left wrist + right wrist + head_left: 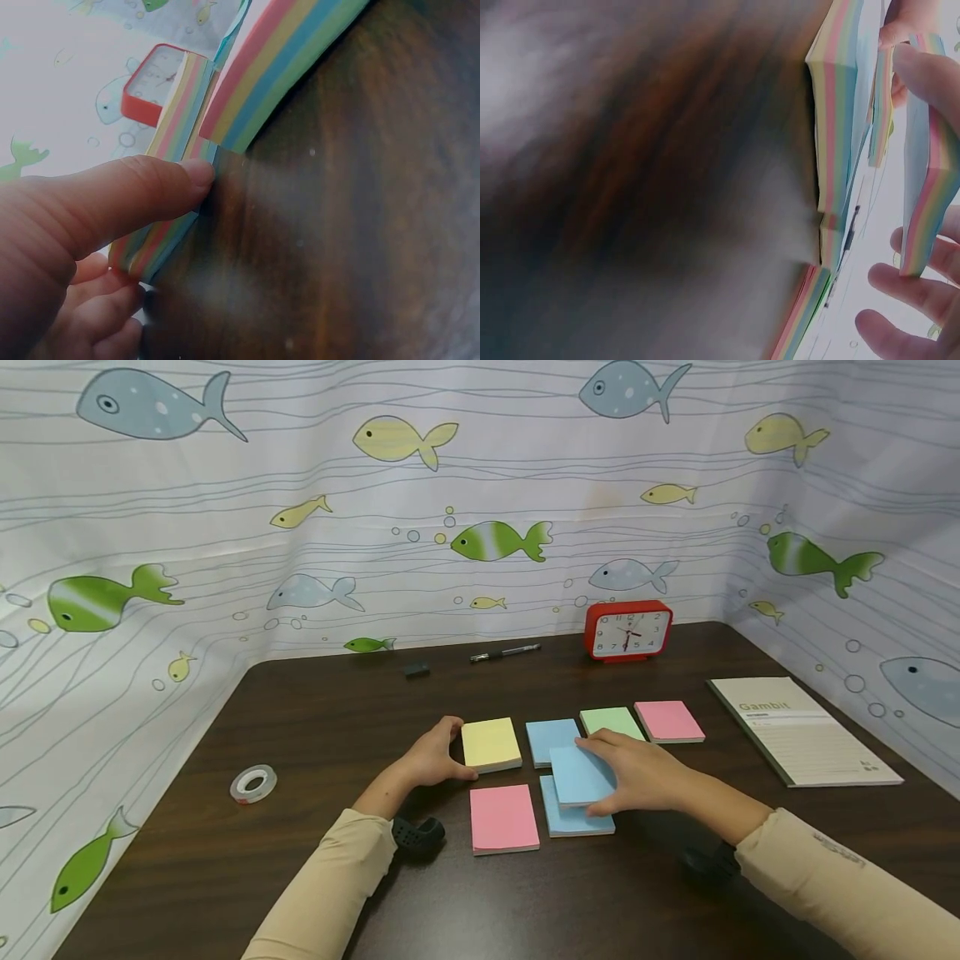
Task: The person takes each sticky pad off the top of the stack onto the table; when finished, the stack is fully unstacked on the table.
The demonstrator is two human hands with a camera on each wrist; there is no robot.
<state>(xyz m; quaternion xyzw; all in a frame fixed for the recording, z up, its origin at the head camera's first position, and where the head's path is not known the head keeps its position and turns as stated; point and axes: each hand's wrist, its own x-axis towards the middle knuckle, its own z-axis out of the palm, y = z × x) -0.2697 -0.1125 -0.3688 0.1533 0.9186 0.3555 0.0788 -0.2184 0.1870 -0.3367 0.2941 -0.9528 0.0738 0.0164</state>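
My left hand [431,756] grips a yellow-topped sticky note pad [491,743] by its edges, thumb at the near side and fingers at the far side. In the left wrist view the thumb lies along the pad's striped side. My right hand [637,772] holds a blue-topped sticky note pad [581,777] between thumb and fingers. That pad is raised and overlaps a second blue pad [581,822] lying on the table. Behind it lies a third blue pad [551,739]. A pink pad [504,818] sits just in front of the yellow one.
A green pad [611,721] and another pink pad [669,721] lie beyond my right hand. To the right is a notebook [806,735]. A red clock [628,631], a pen [506,652] and a small black block [416,670] are at the back. A tape roll [253,783] lies left.
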